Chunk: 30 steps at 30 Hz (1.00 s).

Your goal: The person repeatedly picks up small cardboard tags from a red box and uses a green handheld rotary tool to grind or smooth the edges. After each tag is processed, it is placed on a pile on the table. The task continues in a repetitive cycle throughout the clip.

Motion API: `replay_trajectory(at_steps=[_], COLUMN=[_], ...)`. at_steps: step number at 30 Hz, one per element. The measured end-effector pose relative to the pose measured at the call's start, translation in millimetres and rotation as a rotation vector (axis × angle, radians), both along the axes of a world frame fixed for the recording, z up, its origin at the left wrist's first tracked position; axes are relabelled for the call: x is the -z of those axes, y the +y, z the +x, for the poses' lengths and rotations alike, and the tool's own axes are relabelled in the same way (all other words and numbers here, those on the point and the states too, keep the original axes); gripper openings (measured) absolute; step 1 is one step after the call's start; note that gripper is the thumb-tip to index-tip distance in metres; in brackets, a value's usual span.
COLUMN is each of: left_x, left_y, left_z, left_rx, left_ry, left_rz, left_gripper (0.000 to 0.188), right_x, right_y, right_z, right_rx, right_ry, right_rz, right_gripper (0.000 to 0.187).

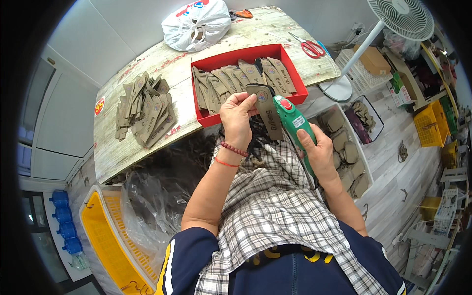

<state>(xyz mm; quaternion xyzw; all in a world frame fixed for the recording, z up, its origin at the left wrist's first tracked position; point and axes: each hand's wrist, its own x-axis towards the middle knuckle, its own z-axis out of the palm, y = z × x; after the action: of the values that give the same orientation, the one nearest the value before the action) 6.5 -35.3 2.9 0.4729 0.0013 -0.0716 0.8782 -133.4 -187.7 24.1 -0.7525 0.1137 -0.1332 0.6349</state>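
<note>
My left hand (237, 115) pinches the upper part of a khaki fabric tab (268, 115) with dark lettering and a small round emblem. Wrapped in my right hand (320, 150) is a green handheld power tool (294, 123) with a red button. The tool's head meets the right side of the tab near its dark-edged upper end; its tip is partly hidden. Just beyond my hands, a red open box (209, 120) holds rows of similar tabs (216, 83). A loose pile of tabs (147, 110) lies on the table to the left.
The pale wooden table (115, 160) bears a tied white plastic bag (196, 24) and red-handled scissors (312, 49). Right of me stand a white fan (339, 86) and a bin of khaki pieces (368, 172). A yellow-lined basket (101, 231) and clear plastic (147, 206) are at lower left.
</note>
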Motion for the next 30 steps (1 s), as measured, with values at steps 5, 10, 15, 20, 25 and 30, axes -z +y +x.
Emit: replay_trajectory(at_steps=[5, 10, 15, 20, 25, 30], left_x=[-1.1, -12.1, -18.9, -16.4, -16.4, -28.1], left_y=[3.8, 11.1, 15.1, 16.1, 14.1, 16.5], left_z=[1.5, 7.1, 11.5, 10.8, 3.2, -1.4], left_rx=[-0.009, -0.018, -0.061, -0.053, 0.005, 0.048], left_ry=[-0.052, -0.088, -0.188, -0.294, -0.302, -0.335], left_rz=[0.095, 0.188, 0.293, 0.352, 0.361, 0.498], left_gripper=[0.010, 0.011, 0.011, 0.012, 0.011, 0.011], right_x=[0.5, 2.2, 1.2, 0.0, -1.3, -1.9], right_y=[-1.4, -4.2, 0.0, 0.3, -0.6, -2.4], right_z=[-0.2, -2.4, -2.0, -1.2, 0.3, 1.4], right_rx=[0.007, -0.032, -0.053, -0.059, -0.052, -0.060], right_ry=[0.021, 0.031, 0.016, 0.005, -0.010, -0.012], right_rz=[0.047, 0.000, 0.032, 0.015, 0.023, 0.052], right_gripper=[0.047, 0.046, 0.045, 0.044, 0.044, 0.044])
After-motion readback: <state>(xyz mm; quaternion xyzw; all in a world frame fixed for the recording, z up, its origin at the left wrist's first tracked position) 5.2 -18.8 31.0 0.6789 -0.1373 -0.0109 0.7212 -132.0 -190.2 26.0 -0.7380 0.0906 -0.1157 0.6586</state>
